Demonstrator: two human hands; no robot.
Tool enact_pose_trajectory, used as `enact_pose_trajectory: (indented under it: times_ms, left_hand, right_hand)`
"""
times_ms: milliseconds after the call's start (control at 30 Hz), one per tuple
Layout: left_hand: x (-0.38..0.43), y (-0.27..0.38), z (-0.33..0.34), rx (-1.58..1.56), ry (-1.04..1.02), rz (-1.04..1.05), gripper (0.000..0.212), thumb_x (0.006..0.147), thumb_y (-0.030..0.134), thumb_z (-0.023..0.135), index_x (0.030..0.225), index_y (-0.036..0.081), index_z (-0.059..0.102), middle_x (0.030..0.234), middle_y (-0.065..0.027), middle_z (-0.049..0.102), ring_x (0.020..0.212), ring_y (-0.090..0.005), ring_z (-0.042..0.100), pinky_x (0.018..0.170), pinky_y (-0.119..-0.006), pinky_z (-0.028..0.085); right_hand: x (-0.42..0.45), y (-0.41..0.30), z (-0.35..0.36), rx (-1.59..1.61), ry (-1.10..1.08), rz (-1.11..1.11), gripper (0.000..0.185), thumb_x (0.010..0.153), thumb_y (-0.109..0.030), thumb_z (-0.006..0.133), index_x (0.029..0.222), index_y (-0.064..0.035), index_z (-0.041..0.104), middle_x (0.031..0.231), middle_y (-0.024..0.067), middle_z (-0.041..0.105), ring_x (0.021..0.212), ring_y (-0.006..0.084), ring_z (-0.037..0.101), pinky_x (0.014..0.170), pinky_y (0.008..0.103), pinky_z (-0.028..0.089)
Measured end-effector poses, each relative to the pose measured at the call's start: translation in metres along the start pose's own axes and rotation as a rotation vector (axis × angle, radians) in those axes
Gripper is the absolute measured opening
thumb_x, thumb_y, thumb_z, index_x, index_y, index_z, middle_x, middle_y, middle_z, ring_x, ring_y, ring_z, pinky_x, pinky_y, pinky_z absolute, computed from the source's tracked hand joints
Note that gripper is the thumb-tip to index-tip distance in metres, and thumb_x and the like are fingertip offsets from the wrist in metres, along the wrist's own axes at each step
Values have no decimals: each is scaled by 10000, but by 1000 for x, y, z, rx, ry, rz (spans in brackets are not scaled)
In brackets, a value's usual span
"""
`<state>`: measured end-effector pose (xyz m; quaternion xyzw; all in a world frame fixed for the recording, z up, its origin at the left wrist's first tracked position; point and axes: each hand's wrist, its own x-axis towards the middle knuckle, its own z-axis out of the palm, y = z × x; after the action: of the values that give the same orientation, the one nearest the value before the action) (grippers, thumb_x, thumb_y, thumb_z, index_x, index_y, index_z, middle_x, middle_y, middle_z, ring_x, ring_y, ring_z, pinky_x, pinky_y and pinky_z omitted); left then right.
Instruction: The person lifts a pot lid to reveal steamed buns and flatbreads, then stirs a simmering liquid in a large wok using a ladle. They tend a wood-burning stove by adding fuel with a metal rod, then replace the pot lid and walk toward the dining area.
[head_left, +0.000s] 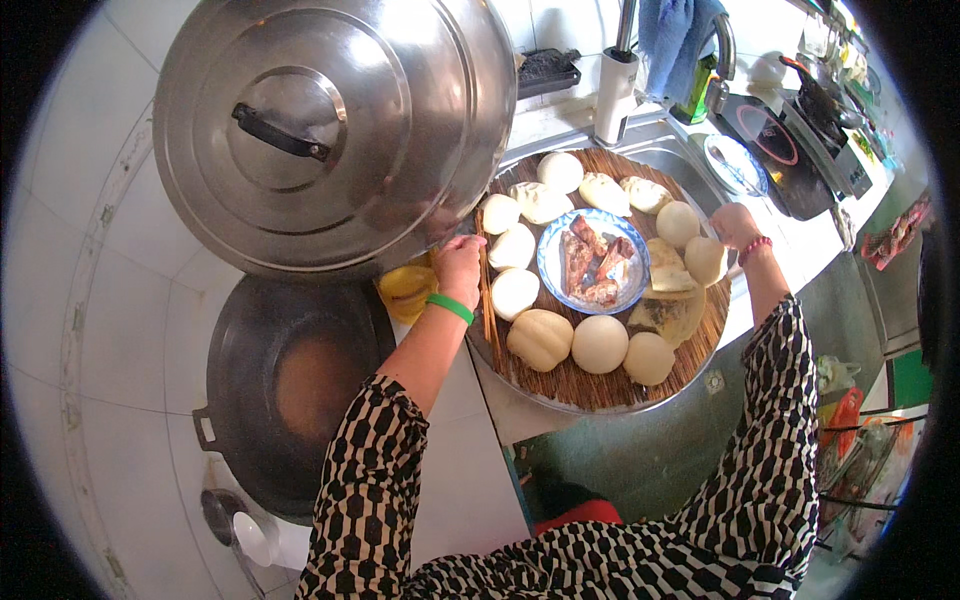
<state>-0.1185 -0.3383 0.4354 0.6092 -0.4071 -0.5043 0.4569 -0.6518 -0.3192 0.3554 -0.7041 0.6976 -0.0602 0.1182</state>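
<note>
A round steaming rack of brown reeds (517, 375) lies before me in what looks like a shallow metal steamer tray (600, 410). My left hand (459, 268) grips its left edge, beside thin sticks (487, 311) laid along the reeds. At the opposite edge my right hand (735, 225) is closed around the rim; its fingertips are hidden. Round white buns (600, 343) and pleated buns (604, 193) ring a blue-and-white plate (551, 289) holding pieces of cooked meat (577, 259). Flatbread pieces (670, 315) rest on the reeds at the right.
A large metal lid (390, 150) leans above a dark wok (240, 360) with brownish liquid (315, 386). Behind the rack is a steel sink (675, 161) with a faucet (721, 75). An induction cooker (765, 135) and another plate (731, 161) stand right. A yellow bowl (409, 289) sits beside the wok.
</note>
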Motion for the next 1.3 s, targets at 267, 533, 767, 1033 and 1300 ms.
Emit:
enact_pose_trajectory:
  times_ms: [267, 533, 767, 1033, 1300]
  left_hand:
    - [-12, 2, -20, -87, -62, -163, 104, 873, 150, 517, 871, 57, 563, 624, 46, 423, 491, -65, 375, 419, -202, 299]
    - [5, -29, -62, -103, -292, -202, 36, 783, 78, 519, 813, 94, 509, 675, 37, 438, 536, -71, 411, 453, -195, 336]
    - [-52, -24, -68, -76, -236, -245, 286, 815, 117, 538, 1094, 60, 515, 840, 10, 525, 748, -99, 511, 707, -218, 427]
    - [-205, -54, -178, -251, -355, -431, 227, 877, 126, 501, 1083, 42, 545, 987, -40, 589, 916, -136, 565, 821, -271, 454]
    - [-358, -99, -371, -173, 491, -220, 159, 877, 118, 501, 990, 39, 580, 904, -37, 596, 792, -113, 557, 686, -248, 452]
  right_hand:
    - [-18, 7, 23, -74, -19, -22, 214, 692, -163, 643, 550, -90, 500, 454, 33, 410, 413, 175, 415, 399, 324, 350]
    - [-39, 70, 67, 1018, -18, 190, 118, 812, -151, 520, 892, -84, 574, 767, 37, 550, 629, 158, 518, 502, 292, 415]
    - [-91, -9, 31, 721, 253, 709, 283, 778, -234, 530, 989, -76, 635, 701, -12, 568, 620, 130, 505, 544, 294, 405]
    - [-200, -143, 44, 1127, -136, 480, 253, 882, -236, 531, 1020, -27, 565, 789, -14, 569, 629, 78, 506, 526, 192, 376]
    - [-247, -327, 37, 996, -482, 50, 141, 879, -82, 481, 959, -16, 576, 756, 3, 561, 642, 86, 507, 574, 214, 414]
